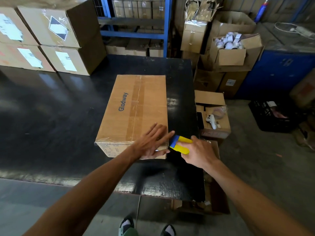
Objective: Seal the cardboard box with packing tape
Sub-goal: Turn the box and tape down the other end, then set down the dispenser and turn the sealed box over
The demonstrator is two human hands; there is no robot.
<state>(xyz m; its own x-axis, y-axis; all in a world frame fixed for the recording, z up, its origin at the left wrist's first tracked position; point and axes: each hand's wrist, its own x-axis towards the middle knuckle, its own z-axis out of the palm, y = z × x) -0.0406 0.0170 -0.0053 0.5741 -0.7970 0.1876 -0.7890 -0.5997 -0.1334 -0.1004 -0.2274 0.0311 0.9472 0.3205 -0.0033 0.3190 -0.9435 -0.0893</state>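
Note:
A closed cardboard box [134, 106] printed "Glodway" lies on the black table [59, 116], with clear tape along its top seam and over its near left corner. My left hand [151, 142] rests flat, fingers spread, on the box's near right corner, the thumb down over the front face. My right hand [198, 151] grips a yellow and blue tape dispenser [179, 144] just to the right of that corner, its blue end against the box's edge.
Stacked labelled cartons [56, 41] stand at the table's back left. Right of the table are open boxes, one holding a white controller [211, 120], another full of tape rolls [229, 40]. A black crate [272, 116] sits on the floor. Blue shelving [136, 34] is behind.

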